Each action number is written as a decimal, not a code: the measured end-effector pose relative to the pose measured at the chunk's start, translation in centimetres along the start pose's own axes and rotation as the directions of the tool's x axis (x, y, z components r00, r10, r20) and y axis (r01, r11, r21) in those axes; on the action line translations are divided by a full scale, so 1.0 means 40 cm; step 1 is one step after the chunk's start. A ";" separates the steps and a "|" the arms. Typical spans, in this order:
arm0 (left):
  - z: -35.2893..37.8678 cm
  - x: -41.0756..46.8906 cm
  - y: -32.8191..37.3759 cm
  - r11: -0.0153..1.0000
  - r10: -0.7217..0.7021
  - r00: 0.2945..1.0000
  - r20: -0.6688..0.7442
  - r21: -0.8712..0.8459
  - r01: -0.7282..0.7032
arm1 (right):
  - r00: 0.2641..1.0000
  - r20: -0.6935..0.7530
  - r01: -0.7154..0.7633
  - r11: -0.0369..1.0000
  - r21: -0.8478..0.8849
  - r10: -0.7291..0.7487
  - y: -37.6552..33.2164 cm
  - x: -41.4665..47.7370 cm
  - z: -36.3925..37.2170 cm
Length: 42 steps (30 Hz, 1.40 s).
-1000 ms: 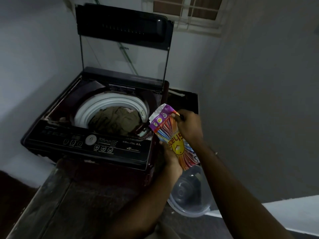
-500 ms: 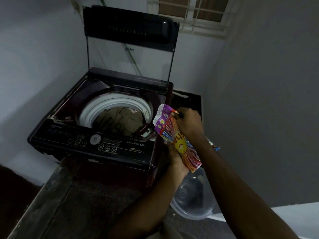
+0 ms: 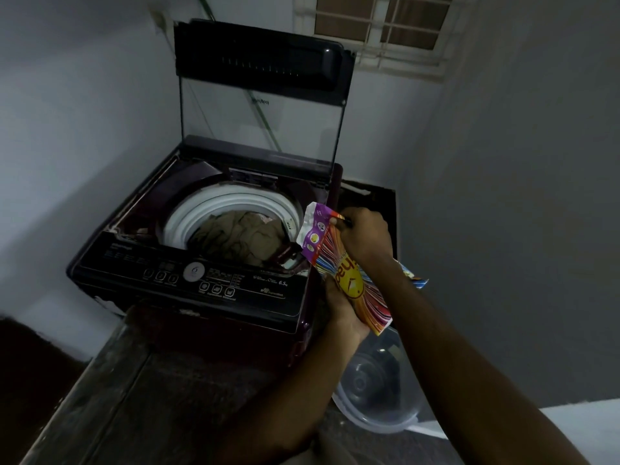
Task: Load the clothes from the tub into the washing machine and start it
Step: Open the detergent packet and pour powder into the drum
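A dark top-loading washing machine (image 3: 188, 280) stands in the corner with its lid (image 3: 265, 62) raised. Brownish clothes (image 3: 241, 239) fill its white-rimmed drum. Just right of the machine I hold a colourful detergent packet (image 3: 345, 280). My left hand (image 3: 342, 310) grips the packet's lower part from beneath. My right hand (image 3: 365, 236) pinches its upper edge near the open top. A clear plastic tub (image 3: 379, 397) sits on the floor below my hands; nothing shows inside it.
Walls close in on the left, behind and on the right of the machine. A barred window (image 3: 382, 28) is high up behind. A dark stone slab or step (image 3: 134, 397) lies in front of the machine.
Both hands and the packet have stayed together beside the machine's right edge. The view has shifted slightly, moving the machine rightward in the frame.
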<state>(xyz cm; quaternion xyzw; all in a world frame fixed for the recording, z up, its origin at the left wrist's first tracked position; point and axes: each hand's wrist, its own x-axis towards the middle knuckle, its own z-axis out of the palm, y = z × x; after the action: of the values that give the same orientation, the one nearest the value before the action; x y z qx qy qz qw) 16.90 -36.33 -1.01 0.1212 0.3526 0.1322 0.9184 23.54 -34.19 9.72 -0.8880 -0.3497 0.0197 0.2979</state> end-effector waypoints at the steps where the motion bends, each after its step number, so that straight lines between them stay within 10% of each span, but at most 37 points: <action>1: 0.001 -0.004 0.005 1.000 -0.002 1.000 -0.001 -0.006 0.002 | 1.000 0.000 0.001 1.000 -0.001 -0.001 -0.003 0.000 -0.001; 42: 0.036 -0.052 0.055 0.993 -0.066 0.998 0.018 -0.093 0.068 | 0.998 0.044 0.035 0.998 -0.047 -0.032 -0.064 0.018 0.004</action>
<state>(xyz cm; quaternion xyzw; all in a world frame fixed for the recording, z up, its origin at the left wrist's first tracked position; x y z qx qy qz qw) 16.04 -35.13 1.99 0.0671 0.3432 0.1168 0.9296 22.49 -32.18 11.10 -0.8883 -0.3713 0.0256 0.2692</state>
